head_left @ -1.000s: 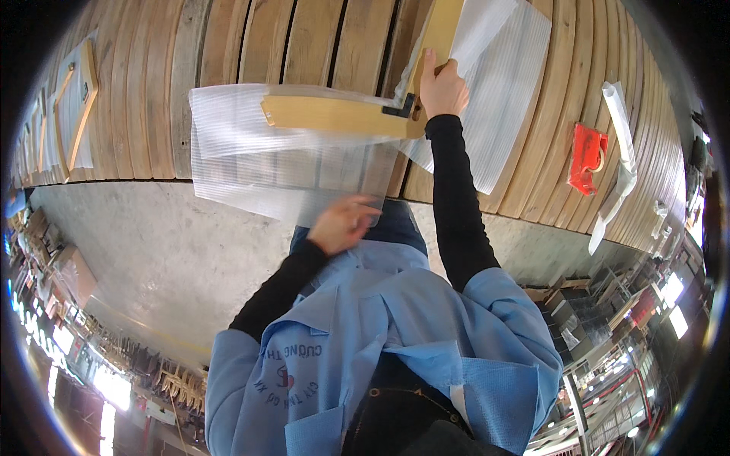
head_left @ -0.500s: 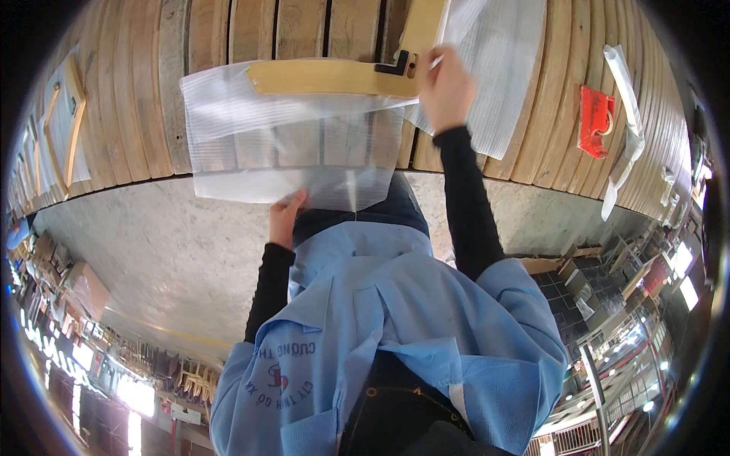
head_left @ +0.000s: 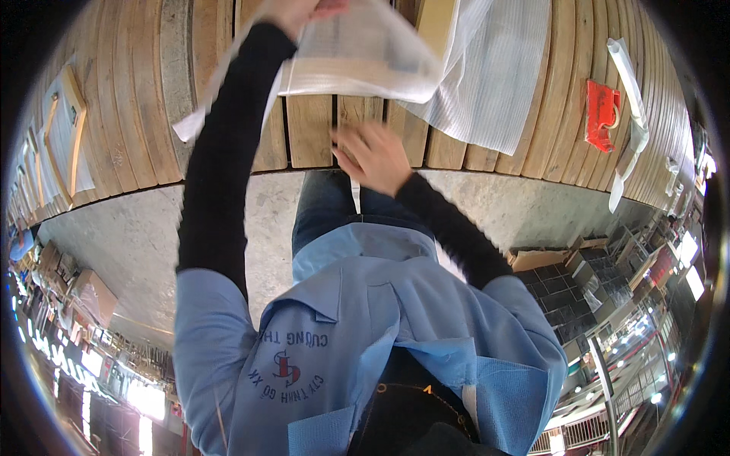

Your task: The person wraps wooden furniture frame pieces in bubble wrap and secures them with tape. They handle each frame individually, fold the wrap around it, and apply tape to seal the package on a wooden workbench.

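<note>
A translucent white foam sheet (head_left: 357,45) is folded up over the yellowish wooden piece, whose horizontal bar shows only dimly beneath it. My left hand (head_left: 300,11), at the top edge of the picture, is closed on the far edge of this sheet; part of the hand is cut off. Another part of the wooden piece (head_left: 436,26) stays uncovered, running away from me. My right hand (head_left: 372,156) is over the near edge of the slatted table, smeared by motion, its fingers apart and nothing seen in them. The black corner fitting is hidden.
A second foam sheet (head_left: 502,83) lies on the slatted wooden table (head_left: 312,137) to the right. Farther right are a red tape dispenser (head_left: 601,115) and a long strip of white wrap (head_left: 630,99). Wooden frames (head_left: 74,114) on foam lie at the far left.
My left hand has carried the foam sheet's near edge away from me, over the wooden bar. My right hand has left the corner and come nearer and to the left.
</note>
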{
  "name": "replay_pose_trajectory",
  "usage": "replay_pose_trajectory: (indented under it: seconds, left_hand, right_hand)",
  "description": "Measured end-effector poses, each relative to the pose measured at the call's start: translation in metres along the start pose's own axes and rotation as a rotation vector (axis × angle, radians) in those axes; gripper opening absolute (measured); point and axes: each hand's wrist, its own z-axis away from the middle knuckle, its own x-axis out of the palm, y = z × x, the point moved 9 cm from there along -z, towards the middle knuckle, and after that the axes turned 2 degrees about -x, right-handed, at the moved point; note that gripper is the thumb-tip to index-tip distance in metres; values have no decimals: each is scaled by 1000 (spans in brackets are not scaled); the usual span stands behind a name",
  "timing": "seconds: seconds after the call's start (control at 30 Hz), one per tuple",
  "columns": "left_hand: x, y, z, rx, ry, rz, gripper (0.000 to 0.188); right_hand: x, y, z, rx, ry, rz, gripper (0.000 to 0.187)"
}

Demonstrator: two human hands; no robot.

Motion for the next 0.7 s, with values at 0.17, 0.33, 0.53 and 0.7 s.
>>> replay_pose_trajectory:
  seconds: [0.17, 0.33, 0.53, 0.7]
  left_hand:
    - [-59, -30, -90, -17, 382, 62, 36]
    - [67, 3, 126, 1117, 272, -821, 45]
    - [-144, -131, 145, 798, -239, -1693, 45]
    - [-361, 3, 146, 312, 833, -1803, 46]
  right_hand:
    - [22, 68, -80, -50, -92, 409, 76]
    - [38, 115, -78, 39, -309, 312, 72]
    - [38, 102, -87, 11, -340, 304, 74]
    - [39, 104, -86, 12, -322, 310, 70]
